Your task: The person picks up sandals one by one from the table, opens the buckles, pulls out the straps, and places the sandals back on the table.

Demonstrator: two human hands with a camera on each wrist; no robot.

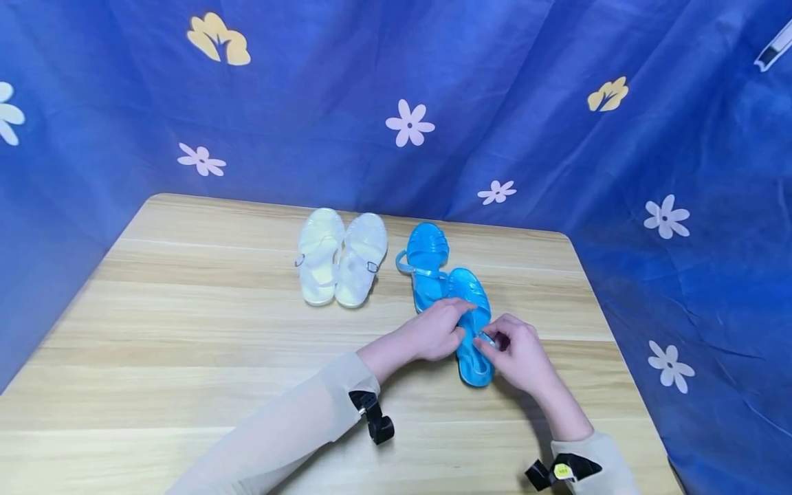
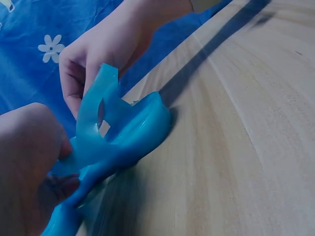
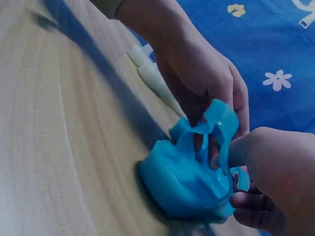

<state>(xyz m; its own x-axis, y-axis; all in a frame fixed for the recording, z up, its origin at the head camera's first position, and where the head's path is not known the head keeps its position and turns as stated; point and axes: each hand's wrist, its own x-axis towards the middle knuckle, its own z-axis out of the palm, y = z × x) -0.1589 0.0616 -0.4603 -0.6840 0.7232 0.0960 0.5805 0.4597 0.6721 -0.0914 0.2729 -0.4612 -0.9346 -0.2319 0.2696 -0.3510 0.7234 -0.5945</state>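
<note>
one near blue sandal (image 1: 472,354) lies right of the white sandals (image 1: 365,251), left hand (image 1: 435,330) gripping its side, right hand (image 1: 521,354) pinching its strap (image 3: 242,180); it should be light, bendy, slick, best held by the sole's edge (image 1: 475,382).

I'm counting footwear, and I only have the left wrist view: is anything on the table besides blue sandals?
Observer: Yes, the head view shows two white sandals, set side by side.

Operator: How many blue ones are there? I can't count them from here.

Observer: Two. A second blue sandal lies beyond the handled one, a little to its left.

Operator: Anything at the right hand that I'd miss?

Observer: Yes, the right wrist view shows a short strap end sticking out at that hand.
</note>
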